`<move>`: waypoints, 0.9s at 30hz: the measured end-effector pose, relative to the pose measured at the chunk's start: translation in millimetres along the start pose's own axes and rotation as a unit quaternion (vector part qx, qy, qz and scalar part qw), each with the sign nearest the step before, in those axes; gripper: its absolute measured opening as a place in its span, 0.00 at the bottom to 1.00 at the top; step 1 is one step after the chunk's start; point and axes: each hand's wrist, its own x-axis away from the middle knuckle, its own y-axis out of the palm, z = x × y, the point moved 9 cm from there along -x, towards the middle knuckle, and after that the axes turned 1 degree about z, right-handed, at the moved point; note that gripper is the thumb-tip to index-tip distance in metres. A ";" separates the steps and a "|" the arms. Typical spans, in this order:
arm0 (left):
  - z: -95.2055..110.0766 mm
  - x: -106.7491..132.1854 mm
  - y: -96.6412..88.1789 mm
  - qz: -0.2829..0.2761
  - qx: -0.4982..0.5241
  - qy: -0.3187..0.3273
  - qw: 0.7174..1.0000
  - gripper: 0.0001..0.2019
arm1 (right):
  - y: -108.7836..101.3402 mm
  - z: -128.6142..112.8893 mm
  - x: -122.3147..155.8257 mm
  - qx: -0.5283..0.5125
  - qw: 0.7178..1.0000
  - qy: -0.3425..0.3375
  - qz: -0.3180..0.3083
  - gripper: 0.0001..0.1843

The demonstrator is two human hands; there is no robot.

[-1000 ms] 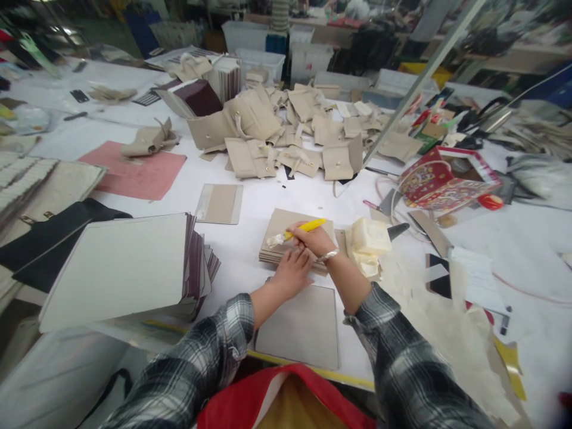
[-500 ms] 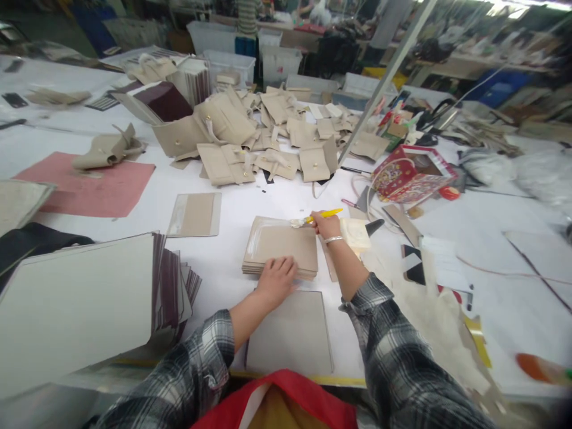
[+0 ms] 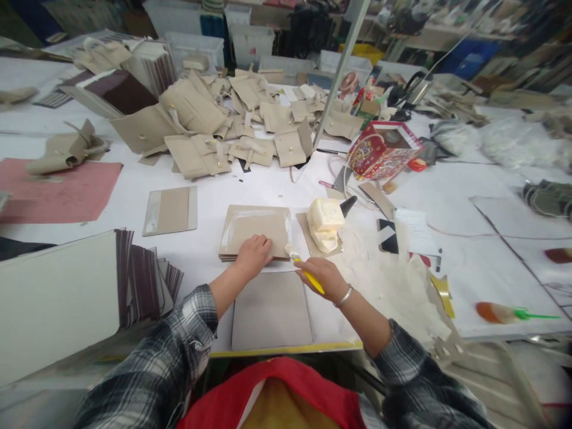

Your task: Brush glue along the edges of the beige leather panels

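My right hand (image 3: pixel 325 277) is closed round a yellow-handled brush (image 3: pixel 304 271), whose bristle tip rests at the near right corner of a stack of beige panels (image 3: pixel 254 225). My left hand (image 3: pixel 253 255) lies flat on the near edge of that stack, fingers curled lightly over it. The top panel's edges look wet and shiny. A grey board (image 3: pixel 271 310) lies on the table just below both hands. To the right of the stack sits a pale yellow glue-caked container (image 3: pixel 325 219).
A big leaning stack of white and maroon boards (image 3: pixel 80 292) fills the left. A single beige panel (image 3: pixel 171 210) and a pink sheet (image 3: pixel 62 190) lie further left. Piles of beige pouches (image 3: pixel 232 125) cover the far table. A red printed box (image 3: pixel 382 152) stands at right.
My right hand has drawn the brush from the stack's far right corner down to its near right corner. My left hand stays on the near edge. The view has shifted right.
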 end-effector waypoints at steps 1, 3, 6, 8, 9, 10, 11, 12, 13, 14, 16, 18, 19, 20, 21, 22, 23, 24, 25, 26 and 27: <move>2.2 1.6 -0.4 -0.003 -0.002 0.005 1.000 0.14 | -4.4 -5.4 13.9 -0.031 0.999 0.009 0.003 0.14; 6.8 4.8 -1.4 -0.013 -0.005 0.017 1.000 0.12 | -17.6 -7.6 36.8 -0.101 0.993 0.056 0.037 0.13; 13.7 13.3 -9.4 -0.013 -0.012 0.032 0.999 0.05 | -34.1 9.4 63.1 -0.213 0.949 0.191 0.132 0.14; 19.7 24.9 -27.3 0.039 -0.006 0.033 0.999 0.06 | -32.5 22.4 75.3 -0.284 0.900 0.273 0.184 0.17; 23.3 33.5 -40.7 0.084 0.007 0.028 0.996 0.07 | -27.9 26.5 78.3 -0.318 0.876 0.301 0.200 0.18; 27.2 44.3 -56.0 0.140 0.031 0.021 0.990 0.06 | -21.1 28.8 79.2 -0.348 0.856 0.321 0.209 0.19; 30.6 57.0 -71.8 0.199 0.066 0.008 0.978 0.05 | -12.5 29.4 78.3 -0.372 0.840 0.335 0.208 0.18; 32.2 70.8 -86.1 0.254 0.111 -0.015 0.961 0.04 | -2.6 28.5 76.0 -0.391 0.830 0.346 0.198 0.18; 32.1 84.2 -96.4 0.298 0.165 -0.049 0.939 0.04 | 7.5 26.3 73.3 -0.403 0.824 0.354 0.182 0.17; 30.5 96.5 -101.7 0.327 0.225 -0.092 0.913 0.05 | 16.6 23.5 70.9 -0.404 0.824 0.360 0.166 0.17; 27.5 115.4 -96.9 0.343 0.347 -0.186 0.853 0.08 | 28.8 18.8 68.9 -0.376 0.837 0.370 0.144 0.16; 28.3 127.0 -79.0 0.328 0.456 -0.253 0.788 0.11 | 31.2 17.5 72.1 -0.326 0.856 0.374 0.147 0.15; 29.4 130.8 -68.4 0.317 0.504 -0.270 0.757 0.13 | 29.6 18.2 75.7 -0.299 0.864 0.374 0.155 0.14; 29.9 134.3 -56.8 0.305 0.547 -0.282 0.727 0.16 | 27.3 19.7 80.4 -0.275 0.871 0.371 0.165 0.14; 29.5 138.3 -44.4 0.291 0.587 -0.291 0.697 0.19 | 24.8 21.7 86.0 -0.257 0.877 0.367 0.174 0.13; 27.5 144.0 -31.2 0.278 0.621 -0.303 0.667 0.22 | 23.1 24.4 92.4 -0.242 0.883 0.361 0.178 0.13; 24.4 151.9 -17.4 0.267 0.646 -0.320 0.639 0.24 | 22.9 27.4 99.4 -0.230 0.888 0.355 0.178 0.12; 20.1 162.5 -3.5 0.257 0.659 -0.344 0.617 0.24 | 24.7 30.7 106.7 -0.222 0.894 0.350 0.168 0.12; 15.4 175.1 10.1 0.248 0.661 -0.371 0.604 0.23 | 28.7 34.0 113.9 -0.212 0.902 0.345 0.151 0.12; 11.3 188.5 23.0 0.236 0.652 -0.397 0.601 0.20 | 34.5 36.9 121.0 -0.201 0.910 0.340 0.129 0.12; 8.5 201.4 35.3 0.217 0.636 -0.419 0.611 0.18 | 41.4 39.3 127.7 -0.189 0.917 0.335 0.105 0.12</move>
